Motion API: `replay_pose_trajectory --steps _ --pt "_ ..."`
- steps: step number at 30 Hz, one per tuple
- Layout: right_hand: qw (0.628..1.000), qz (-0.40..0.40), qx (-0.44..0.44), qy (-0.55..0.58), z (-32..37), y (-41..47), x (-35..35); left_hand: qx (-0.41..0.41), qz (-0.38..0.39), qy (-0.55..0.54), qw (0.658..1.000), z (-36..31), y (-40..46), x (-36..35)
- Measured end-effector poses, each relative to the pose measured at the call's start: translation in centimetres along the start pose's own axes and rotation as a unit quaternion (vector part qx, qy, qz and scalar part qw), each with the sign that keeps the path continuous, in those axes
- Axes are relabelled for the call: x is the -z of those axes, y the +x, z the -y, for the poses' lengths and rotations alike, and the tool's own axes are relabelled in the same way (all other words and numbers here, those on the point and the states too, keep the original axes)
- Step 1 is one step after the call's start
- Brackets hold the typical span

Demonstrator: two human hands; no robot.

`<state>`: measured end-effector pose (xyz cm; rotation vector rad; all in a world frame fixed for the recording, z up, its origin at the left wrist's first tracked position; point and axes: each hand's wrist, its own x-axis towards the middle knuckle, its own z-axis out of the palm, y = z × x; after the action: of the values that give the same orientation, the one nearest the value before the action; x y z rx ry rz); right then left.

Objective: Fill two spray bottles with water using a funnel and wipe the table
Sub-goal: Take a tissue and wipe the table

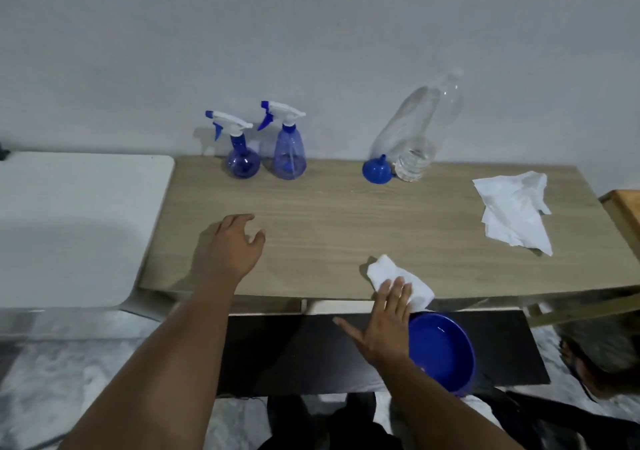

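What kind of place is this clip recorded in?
Probably a plain room at home or a makeshift workspace, not a kitchen or lab: a small wood-grain table pushed against a bare pale wall, a white table beside it, and a marbled tile floor.

matt woodgrain table (346,224); glossy blue plastic bowl (446,352); crumpled paper tissue (516,214).

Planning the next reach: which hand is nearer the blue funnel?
Right, narrowly. The right hand is near the table's front edge, below the funnel; the left hand is farther left.
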<state>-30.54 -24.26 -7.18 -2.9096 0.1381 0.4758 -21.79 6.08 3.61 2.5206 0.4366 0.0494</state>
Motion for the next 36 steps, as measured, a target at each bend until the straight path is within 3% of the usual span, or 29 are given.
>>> replay_pose_trajectory --steps 11,15,16,19,22,24,27,32,36 --pt "0.973 -0.020 0.226 -0.035 15.7 -2.0 -4.6 0.063 -0.033 -0.003 0.997 9.0 -1.3 3.4" --pt "0.929 0.042 0.367 0.023 20.3 -1.3 -2.5 0.084 -0.030 -0.040 0.995 10.4 -1.8 4.6" --pt "0.929 0.072 0.354 0.081 21.5 -1.5 -1.3 0.088 -0.027 -0.054 0.994 10.3 -1.7 4.8" --pt "0.916 0.135 0.194 0.324 24.3 -2.0 1.7 0.090 -0.026 -0.066 0.993 9.2 -1.4 5.5" --pt "0.835 0.166 0.066 0.520 24.1 -0.8 4.5 0.088 0.001 -0.122 0.989 6.5 -0.6 6.1" --pt "0.805 0.188 0.022 0.562 21.8 0.6 6.5 0.112 0.066 -0.213 0.968 3.8 0.2 5.9" --pt "0.759 0.176 -0.010 0.627 16.7 2.1 9.7 0.147 0.215 -0.326 0.909 -1.0 0.3 4.7" --pt "0.677 0.161 -0.050 0.716 6.5 1.9 14.2 0.060 0.389 -0.293 0.871 -10.1 -0.5 0.2" --pt "0.648 0.088 -0.143 0.743 -2.6 1.0 15.8 0.010 0.488 -0.234 0.841 -18.7 -2.3 -4.5"
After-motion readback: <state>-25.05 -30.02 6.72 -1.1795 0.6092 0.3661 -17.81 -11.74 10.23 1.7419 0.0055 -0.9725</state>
